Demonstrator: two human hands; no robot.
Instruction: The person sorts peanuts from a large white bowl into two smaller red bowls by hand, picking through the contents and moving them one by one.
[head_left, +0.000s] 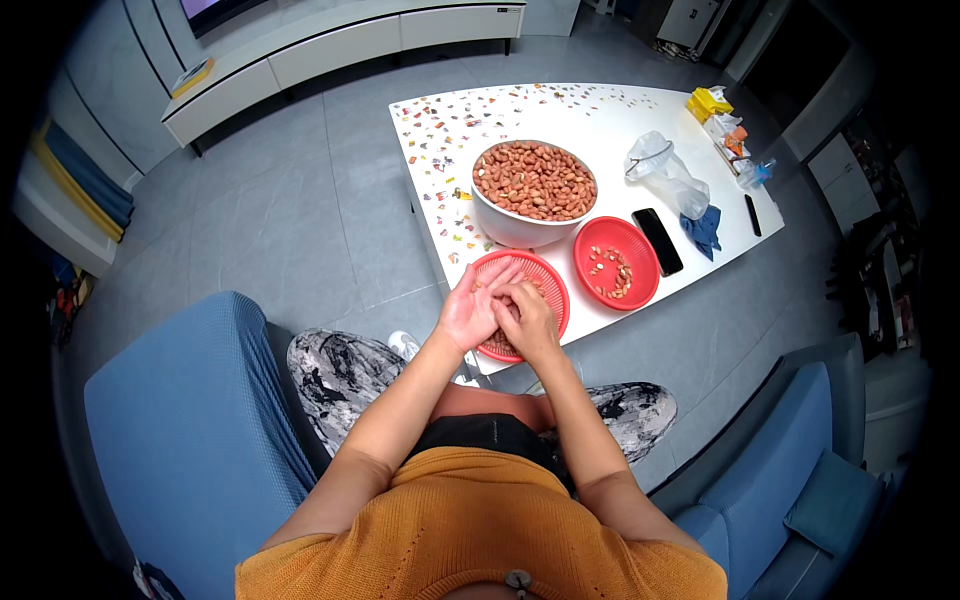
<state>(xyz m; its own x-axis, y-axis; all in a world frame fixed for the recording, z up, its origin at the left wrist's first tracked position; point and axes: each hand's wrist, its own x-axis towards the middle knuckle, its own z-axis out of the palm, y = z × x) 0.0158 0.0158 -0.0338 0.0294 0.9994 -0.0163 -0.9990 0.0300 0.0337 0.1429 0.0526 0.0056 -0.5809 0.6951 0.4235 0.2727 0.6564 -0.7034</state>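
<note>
My left hand (472, 311) is palm up over a red plastic basket (561, 289), with what looks like a peanut near the base of its fingers. Bent over that palm, the fingers of my right hand (527, 315) are pinched together; whether they grip anything is hidden. Reddish peanuts (499, 343) lie in the basket below my hands. Behind it stands a large white bowl (517, 231) heaped with red-skinned peanuts (534, 180). To its right, a red plastic bowl (581, 266) contains a small number of scattered peanuts (622, 281).
The white table (600, 142) also bears a black phone (658, 241), a clear plastic bag (667, 172), a blue cloth (703, 231), a yellow tissue pack (707, 103) and a dark, slim object (752, 215). Blue-covered seats (187, 412) flank me.
</note>
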